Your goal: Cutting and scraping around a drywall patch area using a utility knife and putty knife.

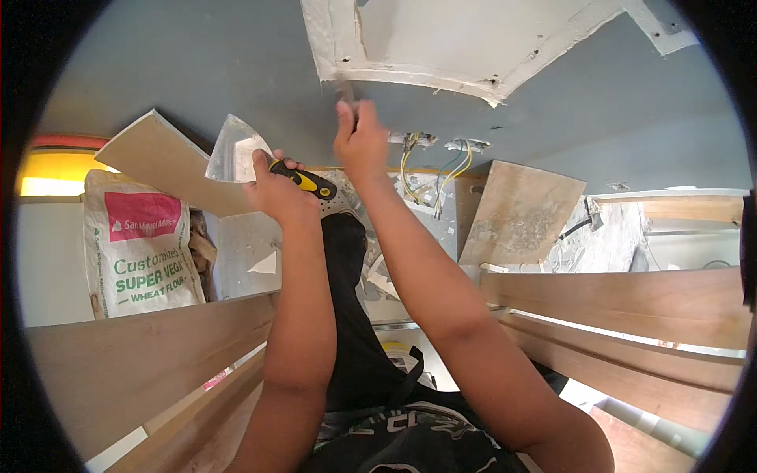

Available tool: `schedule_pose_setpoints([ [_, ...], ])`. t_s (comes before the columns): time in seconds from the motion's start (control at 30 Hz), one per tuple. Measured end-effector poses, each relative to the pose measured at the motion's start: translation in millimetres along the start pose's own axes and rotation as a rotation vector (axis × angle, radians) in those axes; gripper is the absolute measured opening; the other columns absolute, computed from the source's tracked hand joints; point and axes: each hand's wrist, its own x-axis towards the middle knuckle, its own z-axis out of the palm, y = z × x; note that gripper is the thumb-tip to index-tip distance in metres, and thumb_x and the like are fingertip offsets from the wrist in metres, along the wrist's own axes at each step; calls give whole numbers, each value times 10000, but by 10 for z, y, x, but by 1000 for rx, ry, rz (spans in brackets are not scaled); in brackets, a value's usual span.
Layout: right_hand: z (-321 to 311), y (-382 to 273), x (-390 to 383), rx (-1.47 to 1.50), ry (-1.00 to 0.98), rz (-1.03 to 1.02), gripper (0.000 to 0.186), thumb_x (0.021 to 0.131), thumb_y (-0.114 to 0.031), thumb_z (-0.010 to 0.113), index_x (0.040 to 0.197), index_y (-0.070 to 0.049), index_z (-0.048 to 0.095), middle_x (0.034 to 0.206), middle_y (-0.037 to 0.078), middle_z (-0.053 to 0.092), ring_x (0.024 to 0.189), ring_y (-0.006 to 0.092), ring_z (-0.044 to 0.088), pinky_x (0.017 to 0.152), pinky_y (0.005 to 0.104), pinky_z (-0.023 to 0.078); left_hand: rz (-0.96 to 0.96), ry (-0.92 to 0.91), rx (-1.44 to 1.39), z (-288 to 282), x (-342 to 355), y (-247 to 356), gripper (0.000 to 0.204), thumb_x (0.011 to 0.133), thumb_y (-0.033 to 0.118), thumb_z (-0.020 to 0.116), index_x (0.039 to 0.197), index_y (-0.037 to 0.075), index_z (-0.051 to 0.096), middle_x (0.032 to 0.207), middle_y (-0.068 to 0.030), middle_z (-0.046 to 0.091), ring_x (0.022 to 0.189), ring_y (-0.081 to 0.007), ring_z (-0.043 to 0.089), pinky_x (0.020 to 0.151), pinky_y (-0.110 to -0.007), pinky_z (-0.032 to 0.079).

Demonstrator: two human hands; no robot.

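My left hand (280, 193) is closed round the black and yellow handle of a putty knife (314, 184). Its wide blade points up and to the left, with whitish paste on it. Higher up, my right hand (363, 146) is closed on a small, narrow tool (345, 91), smeared by motion, so its kind cannot be made out. That tool's end is at the lower left corner of a white panel (449, 39) set in the grey wall (213, 67). Rough white compound (418, 79) borders the panel, with dark screw spots along it.
Loose yellow, green and white wires (406, 169) hang from wall openings below the panel. Boards lean at left (169, 162) and right (520, 213). A printed flour sack (142, 244) stands left. Wooden rails (615, 303) flank me; a hammer-like tool (583, 225) lies right.
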Motion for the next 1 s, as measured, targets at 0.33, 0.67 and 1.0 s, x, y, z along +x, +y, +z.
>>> schedule_pose_setpoints([
  [0.33, -250, 195, -21, 210, 55, 130, 319, 1053, -328, 536, 960, -23, 533, 707, 150, 637, 641, 332, 643, 608, 434, 494, -22, 36, 13, 10, -30, 20, 138, 1026, 206, 560, 1017, 68, 547, 822, -72, 608, 607, -162, 536, 570, -358, 477],
  [0.67, -167, 55, 105, 141, 5, 97, 314, 1040, -321, 549, 1001, -10, 543, 839, 261, 651, 801, 496, 638, 691, 514, 499, -19, -13, -3, 35, 0, -13, 184, 997, 170, 611, 1012, 61, 463, 814, -86, 618, 565, -160, 543, 495, -328, 476],
  [1.0, -941, 1143, -1453, -152, -302, 167, 308, 1017, -299, 592, 993, 0, 521, 823, 275, 609, 779, 503, 608, 683, 537, 471, -69, 2, 32, 108, -133, -36, 197, 1006, 217, 610, 1043, 76, 477, 798, -63, 605, 574, -147, 535, 503, -309, 478],
])
